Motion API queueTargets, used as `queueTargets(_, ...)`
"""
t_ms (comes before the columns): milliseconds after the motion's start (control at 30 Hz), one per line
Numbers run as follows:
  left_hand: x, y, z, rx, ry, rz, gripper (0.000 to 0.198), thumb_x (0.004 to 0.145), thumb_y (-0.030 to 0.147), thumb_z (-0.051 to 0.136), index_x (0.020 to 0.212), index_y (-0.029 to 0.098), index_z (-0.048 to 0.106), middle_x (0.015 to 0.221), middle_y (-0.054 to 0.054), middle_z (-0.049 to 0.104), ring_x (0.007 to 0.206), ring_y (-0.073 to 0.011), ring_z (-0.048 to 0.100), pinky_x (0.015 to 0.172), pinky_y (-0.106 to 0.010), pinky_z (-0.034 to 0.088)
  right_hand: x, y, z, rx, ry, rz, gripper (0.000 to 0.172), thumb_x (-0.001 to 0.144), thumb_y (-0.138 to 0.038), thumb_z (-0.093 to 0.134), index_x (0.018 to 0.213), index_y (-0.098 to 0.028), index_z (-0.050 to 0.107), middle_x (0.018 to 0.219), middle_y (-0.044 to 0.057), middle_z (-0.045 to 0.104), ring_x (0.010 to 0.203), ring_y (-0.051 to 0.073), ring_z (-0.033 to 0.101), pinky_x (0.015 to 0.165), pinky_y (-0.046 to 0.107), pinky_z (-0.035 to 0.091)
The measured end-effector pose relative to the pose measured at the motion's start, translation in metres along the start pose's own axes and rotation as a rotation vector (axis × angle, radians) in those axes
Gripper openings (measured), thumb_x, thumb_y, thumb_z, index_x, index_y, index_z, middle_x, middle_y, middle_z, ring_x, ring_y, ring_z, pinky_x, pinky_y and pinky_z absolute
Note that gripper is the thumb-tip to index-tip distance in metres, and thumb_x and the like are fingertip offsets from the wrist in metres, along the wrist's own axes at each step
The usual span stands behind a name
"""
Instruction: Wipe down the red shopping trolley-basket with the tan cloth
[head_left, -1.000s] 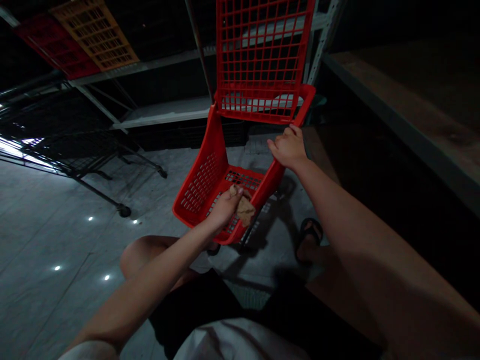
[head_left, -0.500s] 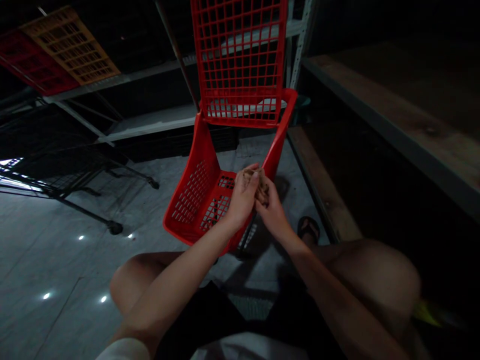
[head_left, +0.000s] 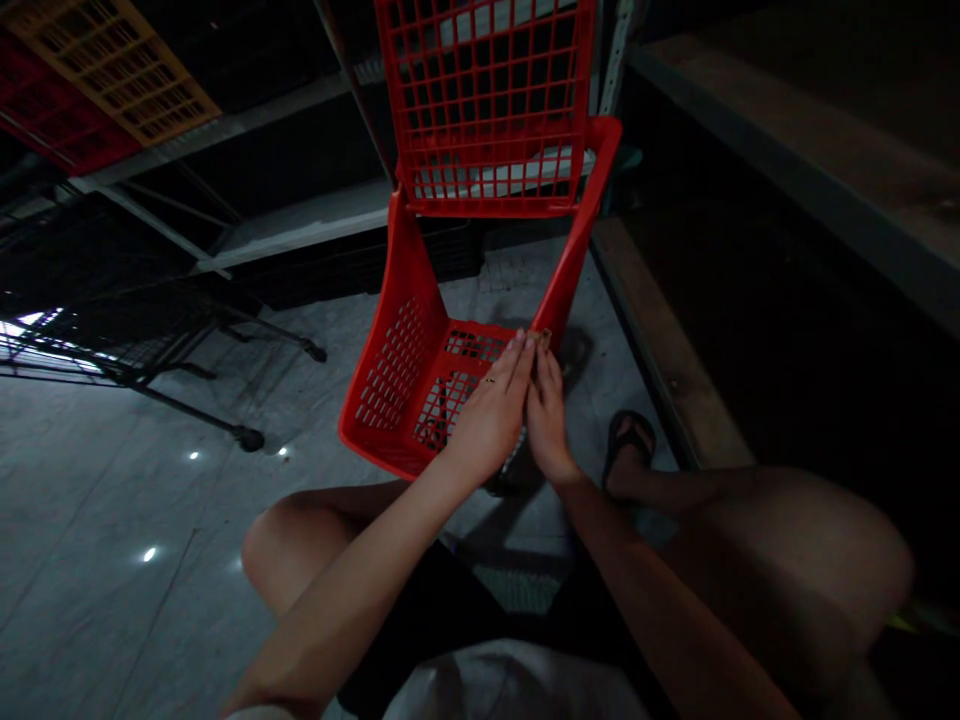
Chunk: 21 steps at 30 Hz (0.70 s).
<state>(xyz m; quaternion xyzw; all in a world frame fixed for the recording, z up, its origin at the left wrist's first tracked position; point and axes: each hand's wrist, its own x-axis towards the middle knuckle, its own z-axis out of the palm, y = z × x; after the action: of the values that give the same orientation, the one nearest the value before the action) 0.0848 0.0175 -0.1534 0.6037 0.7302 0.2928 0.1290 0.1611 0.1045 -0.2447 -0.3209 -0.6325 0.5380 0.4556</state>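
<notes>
My left hand (head_left: 493,418) and my right hand (head_left: 550,420) are pressed together, palm to palm, fingers pointing away from me. Between them is a brown crumpled thing (head_left: 545,337), of which only a small edge shows past the fingertips. I cannot tell whether it is paper or cloth. Just beyond the hands stands a red plastic shopping cart (head_left: 409,345) with perforated sides and floor. Its red grid flap (head_left: 491,110) is raised at the far end. The hands hide part of the cart's near right side.
Black metal carts (head_left: 187,412) on casters stand at the left. Behind them, a metal shelf (head_left: 300,228) carries a yellow crate (head_left: 120,65) and a red crate (head_left: 56,110). Wooden-edged shelving (head_left: 675,360) runs along the right. My sandalled foot (head_left: 628,450) rests on the grey floor.
My hands have gone from cupped around the brown crumpled thing to flattened against each other, covering most of it. The view has shifted a little.
</notes>
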Motion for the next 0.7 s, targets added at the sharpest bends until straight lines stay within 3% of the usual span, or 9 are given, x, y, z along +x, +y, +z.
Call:
queueTargets(100, 0.002, 0.003, -0.004, -0.010, -0.027, 0.040, 0.078, 0.098, 0.006, 0.036, 0.173, 0.024, 0.025, 0.182, -0.005, 0.018, 0.169, -0.0239, 0.019, 0.140, -0.047, 0.020, -0.003, 0.005, 0.020, 0.044, -0.032, 0.027, 0.058, 0.105, -0.053, 0.047, 0.163, -0.052, 0.042, 0.178, -0.013, 0.029, 0.168, 0.019, 0.021, 0.140, 0.047, 0.019)
queueTargets(300, 0.000, -0.008, -0.006, -0.062, -0.088, 0.052, 0.100, 0.090, -0.004, 0.033, 0.174, 0.030, -0.008, 0.184, -0.003, -0.008, 0.171, -0.0243, 0.006, 0.138, -0.050, 0.026, 0.073, 0.038, 0.028, 0.032, 0.183, -0.070, 0.053, 0.100, -0.046, 0.050, 0.149, -0.032, 0.064, 0.166, 0.006, 0.050, 0.157, 0.025, 0.044, 0.132, 0.055, 0.036)
queueTargets(367, 0.000, -0.012, -0.004, -0.109, -0.070, 0.000, 0.098, 0.095, 0.001, 0.036, 0.173, 0.031, -0.014, 0.184, -0.005, -0.008, 0.171, -0.0262, 0.006, 0.139, -0.052, 0.025, 0.098, 0.049, 0.033, -0.006, 0.305, -0.079, 0.052, 0.100, -0.040, 0.044, 0.146, -0.028, 0.067, 0.160, 0.010, 0.057, 0.153, 0.026, 0.050, 0.127, 0.056, 0.042)
queueTargets(433, -0.001, -0.015, -0.002, -0.164, -0.059, -0.088, 0.094, 0.100, 0.007, 0.040, 0.173, 0.028, -0.015, 0.184, -0.011, 0.003, 0.170, -0.0279, 0.015, 0.138, -0.053, 0.027, 0.108, 0.054, 0.039, -0.047, 0.419, -0.061, 0.056, 0.102, -0.037, 0.037, 0.148, -0.024, 0.066, 0.157, 0.012, 0.060, 0.151, 0.026, 0.053, 0.125, 0.057, 0.045)
queueTargets(533, -0.001, -0.018, -0.004, -0.213, -0.082, -0.166, 0.086, 0.103, 0.011, 0.041, 0.175, 0.023, -0.005, 0.182, -0.015, 0.018, 0.167, -0.0281, 0.028, 0.138, -0.053, 0.029, 0.083, 0.046, 0.047, -0.051, 0.390, -0.037, 0.054, 0.106, -0.038, 0.037, 0.153, -0.029, 0.063, 0.157, 0.008, 0.061, 0.152, 0.023, 0.052, 0.128, 0.055, 0.043)
queueTargets(700, -0.001, -0.022, -0.011, -0.193, -0.104, -0.156, 0.075, 0.107, 0.017, 0.040, 0.175, 0.029, 0.010, 0.183, -0.007, 0.016, 0.169, -0.0257, 0.018, 0.140, -0.052, 0.025, 0.003, 0.015, 0.051, 0.124, 0.240, -0.059, 0.046, 0.106, -0.034, 0.051, 0.147, -0.050, 0.064, 0.156, -0.007, 0.062, 0.151, 0.021, 0.053, 0.130, 0.057, 0.042)
